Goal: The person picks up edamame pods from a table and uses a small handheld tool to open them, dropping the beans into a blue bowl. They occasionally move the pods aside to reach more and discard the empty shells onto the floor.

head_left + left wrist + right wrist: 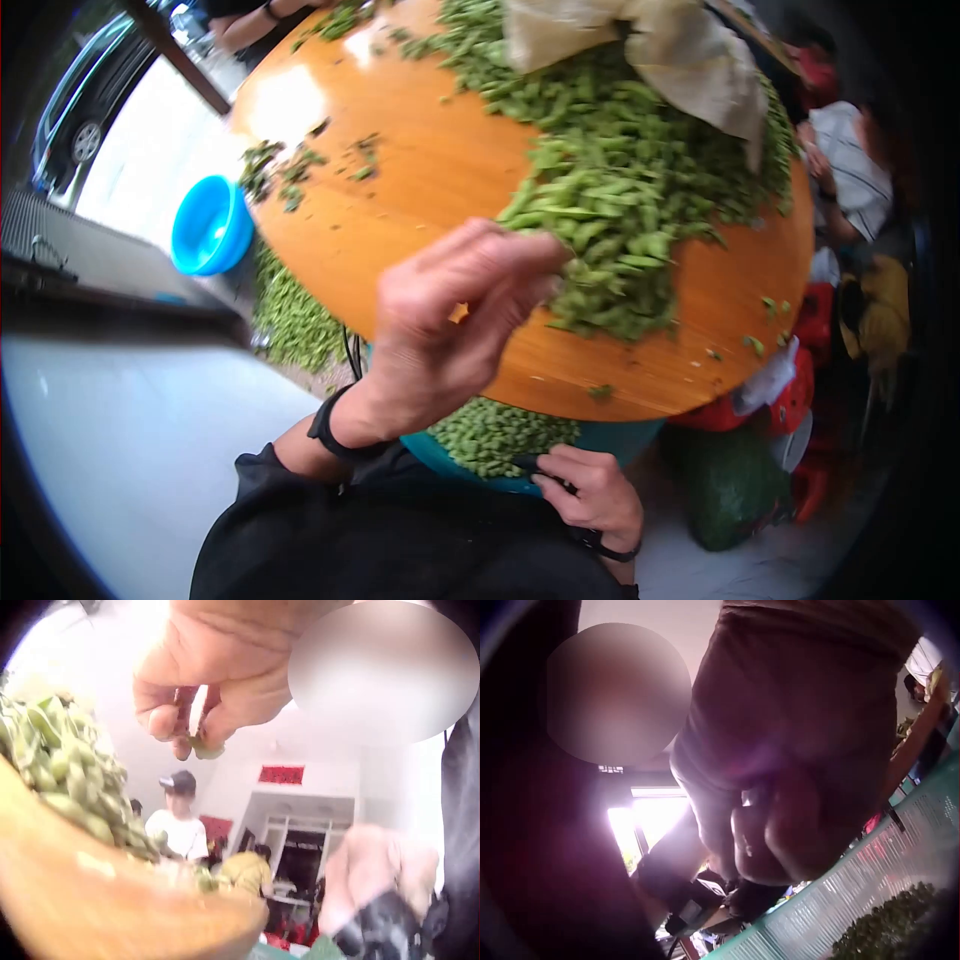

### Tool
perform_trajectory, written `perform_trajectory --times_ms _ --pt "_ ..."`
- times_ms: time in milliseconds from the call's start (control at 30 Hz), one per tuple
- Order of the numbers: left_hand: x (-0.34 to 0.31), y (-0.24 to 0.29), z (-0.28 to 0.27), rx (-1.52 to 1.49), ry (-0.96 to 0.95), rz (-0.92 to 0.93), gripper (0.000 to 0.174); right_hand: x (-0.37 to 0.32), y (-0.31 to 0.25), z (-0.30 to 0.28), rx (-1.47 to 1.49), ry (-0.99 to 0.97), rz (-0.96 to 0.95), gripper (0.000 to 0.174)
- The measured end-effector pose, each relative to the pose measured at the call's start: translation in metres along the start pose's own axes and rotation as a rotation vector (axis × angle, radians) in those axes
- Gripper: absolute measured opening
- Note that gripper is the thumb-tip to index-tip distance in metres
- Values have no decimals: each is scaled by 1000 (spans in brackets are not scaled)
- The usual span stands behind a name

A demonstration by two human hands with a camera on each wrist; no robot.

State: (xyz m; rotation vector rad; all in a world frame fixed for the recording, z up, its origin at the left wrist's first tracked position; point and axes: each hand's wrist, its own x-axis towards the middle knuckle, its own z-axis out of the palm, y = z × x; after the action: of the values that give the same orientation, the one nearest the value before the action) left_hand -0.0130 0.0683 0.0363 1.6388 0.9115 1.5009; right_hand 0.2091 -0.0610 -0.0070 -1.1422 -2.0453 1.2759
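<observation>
My left hand is raised over the near part of the round wooden table, beside a heap of green pods. In the left wrist view a green pod is pinched between the thumb and fingers of this hand. Lower down, my right hand grips a small dark object at the rim of a teal basket holding shelled green beans. The right wrist view shows the right hand with curled fingers; what the dark object is cannot be told.
Beyond the heap lies a pale cloth sack. Leaf scraps lie on the table's left side. A blue basin and more pods are left of the table. Red stools and a dark green bag stand right. Other people sit around.
</observation>
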Motion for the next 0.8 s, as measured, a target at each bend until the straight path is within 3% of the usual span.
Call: perform_trajectory --times_ms 33,67,267,600,667,767,800 --pt "-7 1 -33 -51 145 -212 19 13 2 6 -24 -88 15 16" --pt "-13 -4 -43 -156 222 -265 17 17 0 5 -82 -129 41 16" --pt "-44 -37 -73 -233 337 -402 16 34 3 13 -15 -232 160 19" --pt "-62 -62 -75 34 392 -306 20 35 13 24 31 -308 168 23" --pt "-59 -56 -72 -44 372 -281 15 33 13 25 58 -274 179 22" --pt "-63 -49 -65 -75 248 -327 12 23 20 23 50 -187 79 21" --pt "-61 -50 -61 -56 154 -260 8 23 21 23 50 -154 0 21"
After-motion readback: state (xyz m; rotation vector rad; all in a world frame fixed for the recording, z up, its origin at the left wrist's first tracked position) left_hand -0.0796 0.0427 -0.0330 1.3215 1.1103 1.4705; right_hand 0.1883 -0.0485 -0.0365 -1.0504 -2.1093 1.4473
